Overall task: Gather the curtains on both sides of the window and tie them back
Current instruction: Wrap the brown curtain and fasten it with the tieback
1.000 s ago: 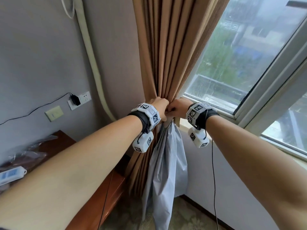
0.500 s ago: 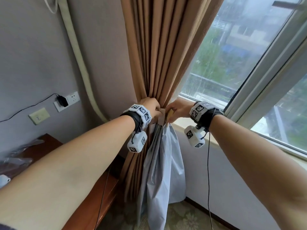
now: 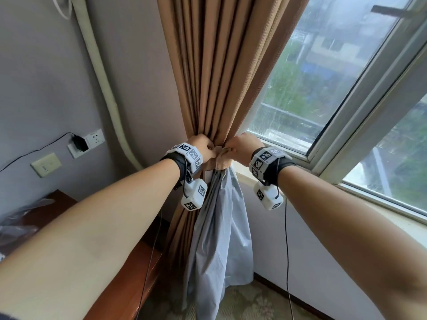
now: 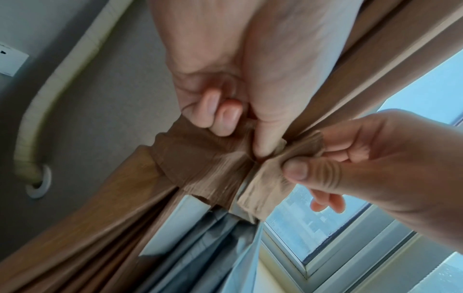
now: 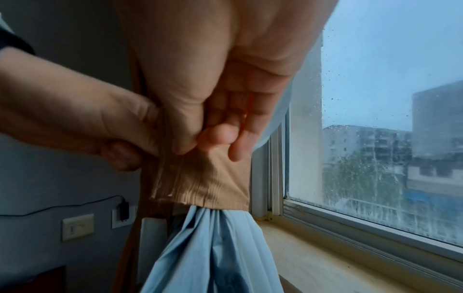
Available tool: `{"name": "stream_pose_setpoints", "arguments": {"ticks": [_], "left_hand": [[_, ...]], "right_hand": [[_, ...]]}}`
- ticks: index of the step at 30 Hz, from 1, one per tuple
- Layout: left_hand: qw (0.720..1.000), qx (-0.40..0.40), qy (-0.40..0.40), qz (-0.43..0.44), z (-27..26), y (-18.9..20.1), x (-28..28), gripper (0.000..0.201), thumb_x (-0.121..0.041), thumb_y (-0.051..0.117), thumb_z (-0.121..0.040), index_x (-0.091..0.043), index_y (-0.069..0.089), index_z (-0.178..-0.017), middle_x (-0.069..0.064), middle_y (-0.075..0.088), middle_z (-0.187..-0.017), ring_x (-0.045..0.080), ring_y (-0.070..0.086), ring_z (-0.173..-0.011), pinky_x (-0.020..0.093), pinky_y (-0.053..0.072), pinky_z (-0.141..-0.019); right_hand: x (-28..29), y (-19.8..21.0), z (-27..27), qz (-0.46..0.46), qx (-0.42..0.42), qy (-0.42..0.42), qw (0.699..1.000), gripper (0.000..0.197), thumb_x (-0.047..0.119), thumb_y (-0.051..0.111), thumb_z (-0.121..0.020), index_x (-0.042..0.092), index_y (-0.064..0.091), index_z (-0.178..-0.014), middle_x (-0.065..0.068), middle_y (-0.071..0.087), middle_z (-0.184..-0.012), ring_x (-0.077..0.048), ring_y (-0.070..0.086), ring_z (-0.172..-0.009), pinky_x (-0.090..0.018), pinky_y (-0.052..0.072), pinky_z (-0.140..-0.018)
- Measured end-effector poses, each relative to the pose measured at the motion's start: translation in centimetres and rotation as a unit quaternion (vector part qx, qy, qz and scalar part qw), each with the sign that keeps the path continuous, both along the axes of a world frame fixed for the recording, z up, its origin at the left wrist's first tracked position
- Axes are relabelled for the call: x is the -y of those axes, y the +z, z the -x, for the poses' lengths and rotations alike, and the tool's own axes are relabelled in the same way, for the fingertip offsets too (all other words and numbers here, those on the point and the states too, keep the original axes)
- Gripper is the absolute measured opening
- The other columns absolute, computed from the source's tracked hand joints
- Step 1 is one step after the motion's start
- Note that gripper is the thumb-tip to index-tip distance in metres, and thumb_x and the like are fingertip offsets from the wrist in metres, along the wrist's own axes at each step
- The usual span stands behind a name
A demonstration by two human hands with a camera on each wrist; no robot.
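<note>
curtain (image 3: pixel 215 72) bunched between hands, left hand (image 3: pixel 201 147), right hand (image 3: pixel 242 147) pinching tieback (image 4: pixel 215 164)

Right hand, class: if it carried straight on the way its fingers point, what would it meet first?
Probably the left hand. The right hand pinches the tieback band and points leftward across the gathered curtain, toward the left hand's fingers; depth is unclear.

Tan ribbed curtain (image 3: pixel 215 72), pale grey-blue lining (image 3: pixel 219 222), seemingly floral greenish carpet (image 3: pixel 251 303)
</note>
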State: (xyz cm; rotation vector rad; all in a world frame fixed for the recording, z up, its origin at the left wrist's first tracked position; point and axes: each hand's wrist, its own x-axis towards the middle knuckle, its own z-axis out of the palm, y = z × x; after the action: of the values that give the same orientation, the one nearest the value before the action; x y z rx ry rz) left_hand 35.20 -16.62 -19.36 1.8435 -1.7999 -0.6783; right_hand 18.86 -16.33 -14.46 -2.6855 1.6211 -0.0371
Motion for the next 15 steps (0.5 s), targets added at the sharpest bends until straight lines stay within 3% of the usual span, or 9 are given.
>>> {"name": "stream_pose_setpoints", "arguments": {"ticks": [3,5,10,13,15], "left_hand": [[1.0,-0.002,-0.014,-0.012,-0.3,0.3,0.0,0.037,-0.048,0.07,-0.08,-0.022,0.06,-0.057,0.007,0.065,-0.076,0.03,0.065,-0.082,0.028,0.048,-0.073],[0.999,0.001,-0.028,-0.022,-0.5,0.7,-0.1,0.037,-0.047,0.069,-0.084,-0.018,0.061,-0.063,0.007,0.064,-0.074,0.028,0.061,-0.077,0.026,0.043,-0.069],[0.997,0.03,-0.058,-0.039,-0.5,1.5,-0.1,0.038,-0.035,0.068,-0.087,-0.021,0.052,-0.055,0.001,0.051,-0.061,0.026,0.053,-0.073,0.025,0.036,-0.065],[0.992,0.066,-0.093,-0.051,-0.2,2.2,-0.1,0.033,-0.029,0.068,-0.087,-0.016,0.056,-0.059,0.003,0.055,-0.063,0.025,0.053,-0.071,0.026,0.035,-0.059],[0.988,0.083,-0.116,-0.064,0.0,2.6,-0.2,0.027,-0.03,0.075,-0.08,-0.014,0.061,-0.063,0.003,0.061,-0.062,0.02,0.055,-0.061,0.024,0.036,-0.052]], "right_hand": [[-0.1,-0.6,-0.7,0.03,-0.053,0.006,0.998,0.027,0.044,0.059,-0.089,0.019,0.068,-0.084,-0.009,0.063,-0.085,-0.031,0.059,-0.082,-0.029,0.037,-0.062],[0.0,-0.8,-0.9,0.041,-0.081,0.01,0.996,0.027,0.041,0.056,-0.09,0.02,0.072,-0.096,-0.009,0.067,-0.093,-0.032,0.062,-0.088,-0.029,0.038,-0.064],[0.3,-1.1,-1.5,0.07,-0.109,0.012,0.991,0.03,0.038,0.05,-0.092,0.016,0.071,-0.092,-0.01,0.068,-0.094,-0.032,0.058,-0.079,-0.031,0.039,-0.063],[0.5,-1.3,-1.8,0.091,-0.127,0.009,0.988,0.032,0.039,0.05,-0.094,0.015,0.071,-0.101,-0.011,0.068,-0.099,-0.034,0.063,-0.089,-0.032,0.04,-0.065],[0.5,-1.5,-2.0,0.1,-0.137,0.004,0.986,0.034,0.041,0.052,-0.094,0.013,0.07,-0.104,-0.011,0.067,-0.101,-0.033,0.064,-0.093,-0.032,0.04,-0.066]]}}
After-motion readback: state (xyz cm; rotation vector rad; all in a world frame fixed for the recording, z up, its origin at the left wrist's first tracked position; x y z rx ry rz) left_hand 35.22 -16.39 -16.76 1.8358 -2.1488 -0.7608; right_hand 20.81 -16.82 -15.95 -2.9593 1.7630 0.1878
